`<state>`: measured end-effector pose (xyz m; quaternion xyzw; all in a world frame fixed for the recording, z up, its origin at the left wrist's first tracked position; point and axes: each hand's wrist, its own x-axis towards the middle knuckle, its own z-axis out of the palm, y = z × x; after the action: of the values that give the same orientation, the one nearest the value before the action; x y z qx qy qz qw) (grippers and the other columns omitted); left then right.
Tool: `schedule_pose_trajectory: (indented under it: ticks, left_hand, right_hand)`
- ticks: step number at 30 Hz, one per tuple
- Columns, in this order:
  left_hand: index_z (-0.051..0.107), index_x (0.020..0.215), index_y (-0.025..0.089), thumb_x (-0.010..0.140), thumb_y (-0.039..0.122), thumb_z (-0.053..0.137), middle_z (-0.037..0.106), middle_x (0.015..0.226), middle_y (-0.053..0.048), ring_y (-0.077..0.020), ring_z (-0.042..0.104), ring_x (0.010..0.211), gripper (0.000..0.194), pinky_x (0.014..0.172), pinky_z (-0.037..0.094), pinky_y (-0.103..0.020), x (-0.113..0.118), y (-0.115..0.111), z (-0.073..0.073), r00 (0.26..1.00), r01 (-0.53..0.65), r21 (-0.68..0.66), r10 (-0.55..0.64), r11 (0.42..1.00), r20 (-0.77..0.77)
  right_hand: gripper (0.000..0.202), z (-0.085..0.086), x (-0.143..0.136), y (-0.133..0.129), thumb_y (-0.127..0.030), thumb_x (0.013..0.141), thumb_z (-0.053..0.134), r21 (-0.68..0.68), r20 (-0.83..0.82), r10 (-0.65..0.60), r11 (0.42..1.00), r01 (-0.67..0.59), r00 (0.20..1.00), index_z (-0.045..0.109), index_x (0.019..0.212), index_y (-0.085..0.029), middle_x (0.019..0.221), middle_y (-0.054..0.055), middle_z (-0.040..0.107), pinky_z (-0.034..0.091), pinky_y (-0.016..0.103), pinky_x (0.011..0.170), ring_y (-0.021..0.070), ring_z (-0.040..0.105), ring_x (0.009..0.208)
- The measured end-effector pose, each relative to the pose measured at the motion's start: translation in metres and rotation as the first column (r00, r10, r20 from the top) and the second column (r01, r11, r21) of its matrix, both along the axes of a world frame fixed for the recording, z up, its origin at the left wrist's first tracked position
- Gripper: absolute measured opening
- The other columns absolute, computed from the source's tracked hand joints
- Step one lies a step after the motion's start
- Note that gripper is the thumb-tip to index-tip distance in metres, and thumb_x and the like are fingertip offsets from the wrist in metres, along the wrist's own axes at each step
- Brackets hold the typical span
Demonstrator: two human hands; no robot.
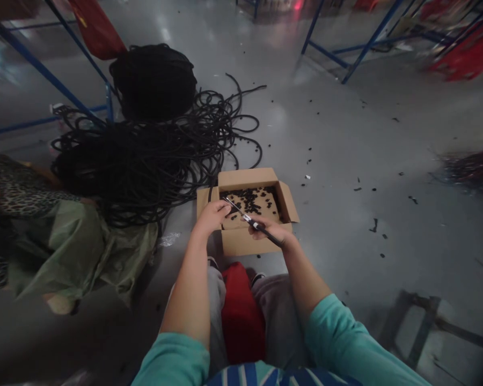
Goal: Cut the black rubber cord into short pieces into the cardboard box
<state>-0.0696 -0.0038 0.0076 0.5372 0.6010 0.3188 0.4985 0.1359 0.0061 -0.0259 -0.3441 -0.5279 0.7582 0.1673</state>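
My left hand (212, 215) is closed in a pinch over the left side of an open cardboard box (247, 242). A black cord (210, 192) runs down to it from the heap beyond; the piece between the fingers is mostly hidden. My right hand (274, 231) is wrapped around a slim hand tool (267, 232) with a black handle and a thin metal tip. That tip points up and left, close to my left fingertips. Inside the box, many short black pieces (250, 201) lie scattered on brown cardboard.
Tangled black cord (145, 155) and a large dark coil (155, 80) lie left of the box. A person in leopard print (28, 182) sits at the left. Blue metal frames (348, 64) stand farther back. Small black scraps (373, 225) dot the grey floor.
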Motion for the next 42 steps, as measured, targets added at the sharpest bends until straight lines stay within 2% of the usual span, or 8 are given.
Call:
schedule_pose_trajectory:
  ticks: [8,11,16,22,29,33,37,42]
  left_hand:
    - [0.049,0.059,0.014,0.074,0.03,0.045,0.047,0.051,0.003,-0.0039,0.032,0.039,0.023,0.041,0.025,-0.018,0.0,0.001,-0.003,0.998,0.001,-0.049,0.002,0.999,0.062]
    - [0.048,0.06,0.014,0.074,0.031,0.046,0.048,0.051,0.003,-0.0034,0.031,0.037,0.022,0.04,0.024,-0.019,0.0,0.0,0.001,0.993,-0.036,-0.101,0.047,0.994,0.112]
    - [0.047,0.063,0.015,0.072,0.033,0.049,0.053,0.057,0.002,-0.0037,0.035,0.039,0.021,0.043,0.028,-0.019,0.0,-0.001,0.007,0.984,-0.051,-0.062,0.061,0.997,0.168]
    - [0.052,0.074,0.015,0.061,0.025,0.062,0.061,0.076,-0.001,-0.0111,0.055,0.068,0.019,0.065,0.041,-0.023,0.003,0.0,0.005,0.995,-0.063,0.062,0.058,0.996,0.08]
    - [0.06,0.079,0.014,0.066,0.022,0.055,0.059,0.063,0.001,-0.0101,0.051,0.055,0.015,0.058,0.04,-0.023,0.006,0.0,0.005,0.995,-0.081,0.092,0.086,0.992,-0.052]
    - [0.06,0.079,0.014,0.068,0.022,0.054,0.053,0.053,0.003,-0.01,0.049,0.05,0.015,0.055,0.038,-0.023,0.008,0.0,0.006,0.993,-0.098,0.049,0.1,0.994,-0.059]
    - [0.056,0.069,0.014,0.069,0.022,0.052,0.052,0.051,0.003,-0.0087,0.046,0.047,0.009,0.053,0.036,-0.022,0.012,0.001,0.005,0.992,-0.128,0.009,0.128,0.992,0.002]
    - [0.046,0.058,0.015,0.075,0.035,0.045,0.051,0.052,0.002,-0.0048,0.038,0.039,0.026,0.043,0.028,-0.02,0.019,0.002,-0.002,0.969,-0.139,-0.077,0.152,0.987,0.197]
  right_hand:
    - [0.058,0.001,-0.007,-0.003,-0.018,0.05,0.065,0.017,0.058,-0.045,0.999,0.044,0.997,0.058,0.108,-0.016,0.061,-0.005,0.048,0.036,0.024,0.059,0.009,0.044,0.058]
    - [0.056,0.002,-0.009,-0.002,-0.016,0.049,0.062,0.07,0.116,-0.047,0.997,0.039,0.992,0.059,0.105,-0.015,0.057,-0.006,0.046,0.033,0.022,0.053,0.0073,0.041,0.053]
    - [0.054,0.005,-0.01,-0.002,-0.016,0.051,0.058,0.122,0.153,-0.068,0.991,0.049,0.986,0.06,0.106,-0.016,0.055,-0.007,0.044,0.029,0.019,0.047,0.005,0.035,0.047]
    - [0.056,0.004,-0.008,-0.002,-0.015,0.051,0.058,0.095,0.163,-0.085,0.993,0.071,0.983,0.059,0.107,-0.016,0.054,-0.006,0.046,0.027,0.019,0.043,0.005,0.036,0.045]
    - [0.062,0.003,-0.007,-0.002,-0.014,0.049,0.061,-0.029,0.006,-0.072,0.997,0.072,0.997,0.055,0.11,-0.017,0.067,-0.003,0.055,0.038,0.023,0.06,0.0103,0.049,0.063]
    - [0.065,0.002,-0.007,-0.002,-0.013,0.049,0.063,-0.039,-0.005,-0.091,0.995,0.091,0.996,0.052,0.113,-0.019,0.072,-0.002,0.055,0.039,0.026,0.066,0.0115,0.049,0.068]
    - [0.067,0.001,-0.008,-0.002,-0.014,0.049,0.064,-0.033,-0.013,-0.091,0.995,0.091,0.996,0.051,0.115,-0.019,0.074,-0.002,0.053,0.039,0.026,0.067,0.012,0.049,0.072]
    - [0.064,0.003,-0.01,0.0,-0.016,0.049,0.063,-0.024,-0.051,-0.076,0.997,0.075,0.996,0.053,0.112,-0.018,0.072,-0.002,0.054,0.038,0.026,0.068,0.0118,0.048,0.07]
